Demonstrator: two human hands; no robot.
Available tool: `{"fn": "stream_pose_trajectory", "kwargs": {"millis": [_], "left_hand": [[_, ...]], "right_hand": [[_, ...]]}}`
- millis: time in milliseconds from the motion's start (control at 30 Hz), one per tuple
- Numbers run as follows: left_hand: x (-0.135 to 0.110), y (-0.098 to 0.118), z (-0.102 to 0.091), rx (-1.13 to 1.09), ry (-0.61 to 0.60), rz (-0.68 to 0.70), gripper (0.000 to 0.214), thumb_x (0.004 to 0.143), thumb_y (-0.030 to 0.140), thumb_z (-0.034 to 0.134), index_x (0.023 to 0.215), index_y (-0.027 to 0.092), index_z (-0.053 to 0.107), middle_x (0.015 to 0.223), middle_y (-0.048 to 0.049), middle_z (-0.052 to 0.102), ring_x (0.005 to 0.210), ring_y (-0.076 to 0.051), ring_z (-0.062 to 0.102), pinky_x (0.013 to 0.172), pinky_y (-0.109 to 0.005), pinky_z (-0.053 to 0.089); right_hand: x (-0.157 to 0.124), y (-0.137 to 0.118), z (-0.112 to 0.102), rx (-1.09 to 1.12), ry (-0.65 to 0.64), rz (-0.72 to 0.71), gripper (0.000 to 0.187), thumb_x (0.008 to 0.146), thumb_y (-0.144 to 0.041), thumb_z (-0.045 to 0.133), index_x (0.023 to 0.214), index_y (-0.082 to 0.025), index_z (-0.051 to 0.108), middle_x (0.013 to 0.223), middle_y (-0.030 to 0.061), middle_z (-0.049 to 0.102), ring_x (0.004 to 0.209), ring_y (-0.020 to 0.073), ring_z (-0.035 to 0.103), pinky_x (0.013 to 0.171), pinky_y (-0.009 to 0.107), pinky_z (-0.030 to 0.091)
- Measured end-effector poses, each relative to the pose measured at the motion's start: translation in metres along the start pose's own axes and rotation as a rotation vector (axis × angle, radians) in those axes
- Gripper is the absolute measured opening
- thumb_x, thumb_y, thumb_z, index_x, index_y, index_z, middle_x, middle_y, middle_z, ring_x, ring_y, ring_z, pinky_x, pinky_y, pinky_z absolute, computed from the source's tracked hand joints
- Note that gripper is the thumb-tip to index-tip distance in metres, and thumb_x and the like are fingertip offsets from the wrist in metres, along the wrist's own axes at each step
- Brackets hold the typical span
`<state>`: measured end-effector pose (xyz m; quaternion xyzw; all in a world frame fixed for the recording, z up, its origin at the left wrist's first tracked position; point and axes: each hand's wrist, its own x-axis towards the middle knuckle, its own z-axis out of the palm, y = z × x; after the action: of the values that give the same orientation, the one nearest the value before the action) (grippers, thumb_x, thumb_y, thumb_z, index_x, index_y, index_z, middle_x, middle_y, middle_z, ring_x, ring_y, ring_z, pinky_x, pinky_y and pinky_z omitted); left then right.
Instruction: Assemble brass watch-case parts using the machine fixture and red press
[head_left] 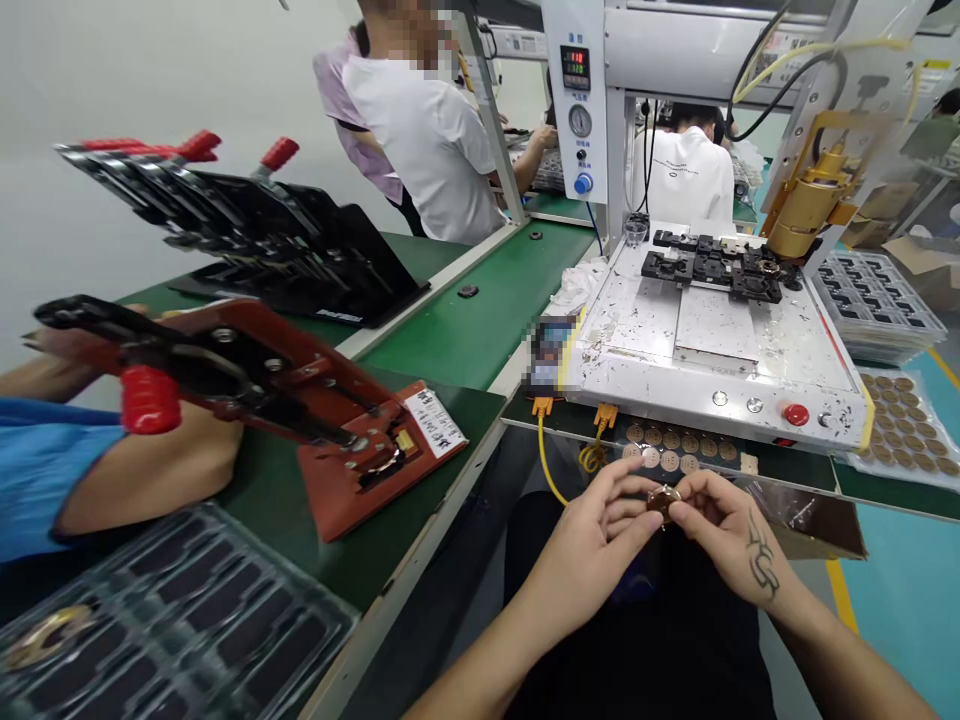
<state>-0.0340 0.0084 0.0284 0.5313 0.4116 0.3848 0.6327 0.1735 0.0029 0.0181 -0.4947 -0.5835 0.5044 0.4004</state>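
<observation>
Close above my lap, a small round gold-rimmed part [663, 503], resembling a watch case, is held between my two hands. My left hand [611, 520] pinches its left side with thumb and fingers. The thumb and forefinger of my right hand [724, 525] grip its right side. Fingertips cover part of the rim, and the side facing away is hidden. Just beyond my hands, a sheet of round brown stickers [679, 442] lies along the table edge.
The white dispensing machine [622, 370] stands ahead with black fixtures [720, 265] on its bed. To the left are a red-brown toggle-clamp press [337, 490], a co-worker's arm [150, 470] and a plastic tray [187, 600]. Yellow cables [546, 450] hang in front. Trays [877, 300] are stacked right.
</observation>
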Motion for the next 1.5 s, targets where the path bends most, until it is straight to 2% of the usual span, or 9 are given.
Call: {"fn": "stream_pose_trajectory", "kwargs": {"millis": [167,400,633,767,867,1033,1100,1233,1500], "left_hand": [[-0.005,-0.002,0.003,-0.063,0.063,-0.041,0.027,0.096,0.04,0.072,0.11,0.016,0.07,0.095,-0.0062,0.075,0.084,-0.018,0.072,0.077,-0.03,0.061],[-0.013,0.003,0.002,-0.044,0.097,-0.034,0.027,0.095,0.041,0.072,0.104,0.016,0.069,0.089,-0.0032,0.07,0.079,-0.016,0.069,0.071,-0.028,0.057],[-0.014,0.007,-0.01,0.116,0.144,0.008,0.02,0.097,0.036,0.067,0.099,0.017,0.069,0.083,-0.0024,0.07,0.073,-0.015,0.065,0.073,-0.03,0.054],[-0.022,0.021,-0.017,0.215,0.189,0.023,0.015,0.097,0.032,0.065,0.098,0.018,0.069,0.081,-0.0012,0.069,0.073,-0.016,0.065,0.072,-0.03,0.053],[-0.031,0.053,-0.043,0.385,0.211,0.137,0.018,0.095,0.032,0.07,0.108,0.021,0.072,0.094,-0.0031,0.076,0.083,-0.018,0.069,0.077,-0.03,0.054],[-0.046,0.123,-0.136,0.772,0.773,0.805,0.02,0.103,0.035,0.059,0.097,0.02,0.071,0.094,-0.0068,0.075,0.089,-0.02,0.069,0.083,-0.034,0.053],[-0.048,0.137,-0.172,1.035,0.787,0.968,0.026,0.104,0.031,0.056,0.082,0.02,0.066,0.079,-0.0043,0.07,0.078,-0.018,0.063,0.077,-0.034,0.05],[-0.048,0.144,-0.204,1.362,0.578,0.937,0.05,0.103,0.03,0.053,0.056,0.023,0.037,0.052,0.0034,0.041,0.054,-0.015,0.038,0.062,-0.034,0.036],[-0.039,0.224,-0.237,0.693,0.907,0.833,0.038,0.107,0.052,0.047,0.088,0.02,0.056,0.079,-0.0009,0.061,0.072,-0.015,0.06,0.073,-0.029,0.049]], "right_hand": [[0.003,0.004,0.013,0.243,-0.013,0.123,0.039,0.094,-0.057,0.077,0.094,-0.021,0.062,0.071,-0.0029,0.06,0.059,0.0117,0.053,0.054,0.024,0.046],[0.002,0.005,0.021,0.208,-0.048,0.082,0.03,0.097,-0.05,0.075,0.103,-0.022,0.066,0.082,-0.0008,0.064,0.063,0.0122,0.061,0.055,0.023,0.053],[0.02,-0.013,0.008,-0.4,-0.255,-0.484,0.039,0.103,-0.027,0.067,0.142,-0.032,0.061,0.121,0.008,0.07,0.106,0.0231,0.071,0.093,0.036,0.062],[0.037,-0.018,0.012,-0.601,-0.289,-0.747,0.047,0.104,-0.02,0.062,0.15,-0.028,0.052,0.13,0.0123,0.07,0.113,0.0257,0.072,0.093,0.036,0.062],[0.057,-0.022,0.023,-0.582,-0.273,-0.827,0.045,0.101,-0.02,0.063,0.145,-0.027,0.053,0.121,0.0108,0.071,0.103,0.0245,0.073,0.088,0.035,0.062],[0.089,-0.04,0.044,-0.453,-0.228,-0.76,0.03,0.098,-0.023,0.066,0.128,-0.027,0.06,0.1,0.0044,0.069,0.082,0.0195,0.067,0.074,0.032,0.059],[0.095,-0.048,0.051,-0.404,-0.223,-0.732,0.028,0.099,-0.024,0.064,0.126,-0.026,0.06,0.097,0.0033,0.068,0.079,0.0183,0.066,0.072,0.031,0.058],[0.102,-0.058,0.062,-0.389,-0.207,-0.747,0.027,0.1,-0.027,0.065,0.127,-0.025,0.061,0.09,0.0014,0.067,0.073,0.0174,0.065,0.068,0.03,0.057],[0.154,-0.057,0.14,-0.246,-0.329,-0.685,0.026,0.095,-0.034,0.066,0.117,-0.02,0.066,0.081,0.0001,0.061,0.067,0.017,0.058,0.061,0.03,0.049]]}}
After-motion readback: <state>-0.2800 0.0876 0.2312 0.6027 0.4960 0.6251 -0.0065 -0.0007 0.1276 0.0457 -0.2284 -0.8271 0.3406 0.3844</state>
